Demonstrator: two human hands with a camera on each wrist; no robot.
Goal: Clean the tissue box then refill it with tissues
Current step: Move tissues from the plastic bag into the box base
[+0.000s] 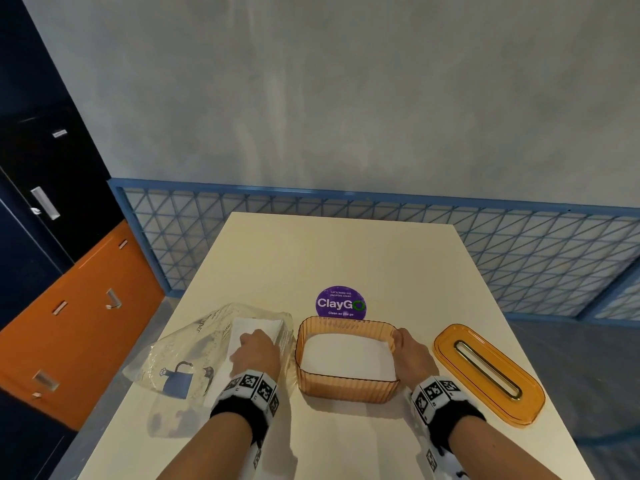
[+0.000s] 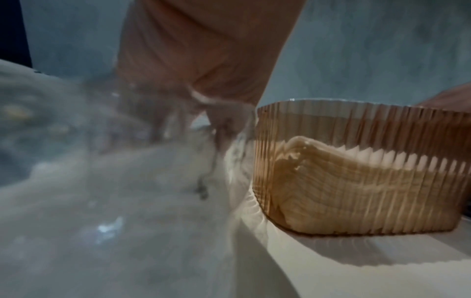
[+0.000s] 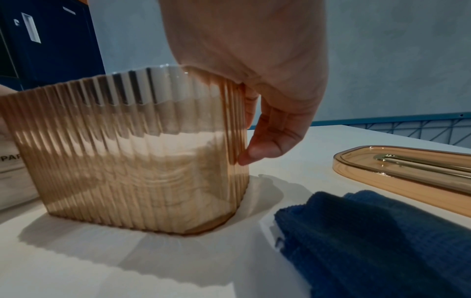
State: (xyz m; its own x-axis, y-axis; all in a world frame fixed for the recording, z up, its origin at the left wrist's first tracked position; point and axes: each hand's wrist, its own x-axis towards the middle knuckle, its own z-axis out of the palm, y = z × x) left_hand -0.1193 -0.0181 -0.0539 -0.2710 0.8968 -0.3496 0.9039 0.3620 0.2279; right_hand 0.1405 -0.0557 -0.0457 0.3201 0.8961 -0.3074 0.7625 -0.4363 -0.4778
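Note:
An orange ribbed tissue box (image 1: 346, 389) stands open on the table with a white tissue stack (image 1: 346, 355) inside it. My right hand (image 1: 403, 342) grips the box's right wall (image 3: 127, 151), fingers (image 3: 265, 145) down the outside. My left hand (image 1: 258, 348) reaches into a clear plastic tissue pack (image 1: 180, 358) left of the box (image 2: 356, 181) and grips the white tissues (image 1: 258, 325) there; the left wrist view is blurred. The orange lid (image 1: 488, 372) with a slot lies to the right, also visible as lid (image 3: 407, 171).
A folded blue cloth (image 3: 369, 242) lies near the box's right corner, under my right wrist. A purple round sticker (image 1: 340, 303) sits behind the box. The cream table (image 1: 346, 254) ends at a blue mesh railing (image 1: 346, 209). Orange and dark cabinets (image 1: 86, 306) stand left.

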